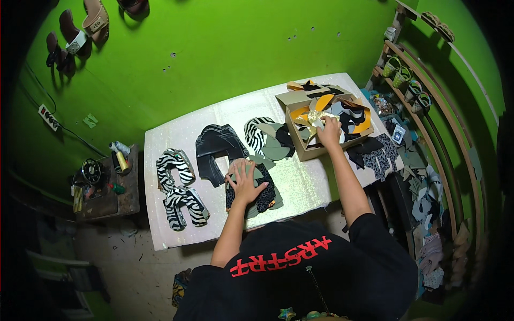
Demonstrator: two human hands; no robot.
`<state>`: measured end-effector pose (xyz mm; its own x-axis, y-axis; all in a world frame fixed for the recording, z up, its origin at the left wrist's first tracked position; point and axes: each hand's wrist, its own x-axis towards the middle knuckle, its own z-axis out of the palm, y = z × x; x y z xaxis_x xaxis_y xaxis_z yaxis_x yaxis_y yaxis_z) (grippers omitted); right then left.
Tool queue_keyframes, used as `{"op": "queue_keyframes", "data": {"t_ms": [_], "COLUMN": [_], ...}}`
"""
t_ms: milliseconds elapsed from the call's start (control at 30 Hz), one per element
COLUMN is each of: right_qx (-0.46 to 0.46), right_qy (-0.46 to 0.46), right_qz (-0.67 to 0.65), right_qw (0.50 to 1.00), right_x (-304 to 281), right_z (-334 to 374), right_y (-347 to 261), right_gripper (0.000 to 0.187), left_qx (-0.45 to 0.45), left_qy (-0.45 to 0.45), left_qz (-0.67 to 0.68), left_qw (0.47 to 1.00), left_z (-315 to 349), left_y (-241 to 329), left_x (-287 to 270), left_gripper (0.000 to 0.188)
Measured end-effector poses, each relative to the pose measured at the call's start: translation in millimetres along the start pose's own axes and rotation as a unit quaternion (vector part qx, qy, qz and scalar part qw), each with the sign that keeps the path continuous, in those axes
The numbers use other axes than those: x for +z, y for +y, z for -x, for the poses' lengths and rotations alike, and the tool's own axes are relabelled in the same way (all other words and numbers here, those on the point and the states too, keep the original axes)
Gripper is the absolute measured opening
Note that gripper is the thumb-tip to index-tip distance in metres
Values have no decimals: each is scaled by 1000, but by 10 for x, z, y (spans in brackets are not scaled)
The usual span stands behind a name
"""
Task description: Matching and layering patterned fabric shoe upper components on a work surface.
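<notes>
My left hand (245,183) lies flat with spread fingers on a stack of cut pieces (266,196), dark patterned and grey-green. At the cardboard box (316,151) on the right of the table, my right hand (330,132) reaches in over the rim. Its fingers are closed at a shiny gold scrap (316,116); the fingertips are partly hidden. Orange, grey, black and white scraps fill the box. Left of my left hand sit black curved pieces (218,147) and two stacks of zebra-striped pieces (175,167). More zebra-striped and grey-green pieces (274,147) lie between the hands.
The pale, glittery table (176,241) stands against a green wall. Dark patterned scraps (381,160) lie right of the box. At the left, a small wooden stand (115,184) holds thread spools. Wooden shelf rails (428,128) and heaped scraps (420,187) line the right side.
</notes>
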<state>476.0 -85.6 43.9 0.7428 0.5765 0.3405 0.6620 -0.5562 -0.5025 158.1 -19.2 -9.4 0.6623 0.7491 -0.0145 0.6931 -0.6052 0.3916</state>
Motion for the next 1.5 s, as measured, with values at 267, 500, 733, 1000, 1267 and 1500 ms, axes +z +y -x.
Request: {"op": "queue_keyframes", "data": {"t_ms": [267, 500, 733, 1000, 1267, 1500], "right_qx": [61, -12, 12, 169, 147, 32], "right_qy": [-189, -60, 88, -38, 33, 206], "right_qz": [19, -113, -110, 38, -13, -267], "right_qw": [980, 992, 990, 984, 989, 941], "right_x": [-18, 54, -183, -348, -258, -419], "right_z": [33, -199, -386, -329, -352, -660], "right_y": [10, 330, 613, 674, 668, 538], "right_gripper": [36, 26, 19, 52, 38, 22], "left_qx": [-76, -42, 20, 251, 278, 255], "left_qy": [-54, -32, -41, -44, -80, -75], "left_qz": [172, 240, 146, 63, -13, -14], "left_qw": [981, 969, 988, 965, 957, 964], "left_z": [-142, -288, -486, -700, -729, -705], "left_y": [-39, 49, 348, 1084, 1272, 1276], "left_x": [-284, -399, -214, -109, -19, 27], "left_gripper": [76, 44, 46, 66, 79, 84]}}
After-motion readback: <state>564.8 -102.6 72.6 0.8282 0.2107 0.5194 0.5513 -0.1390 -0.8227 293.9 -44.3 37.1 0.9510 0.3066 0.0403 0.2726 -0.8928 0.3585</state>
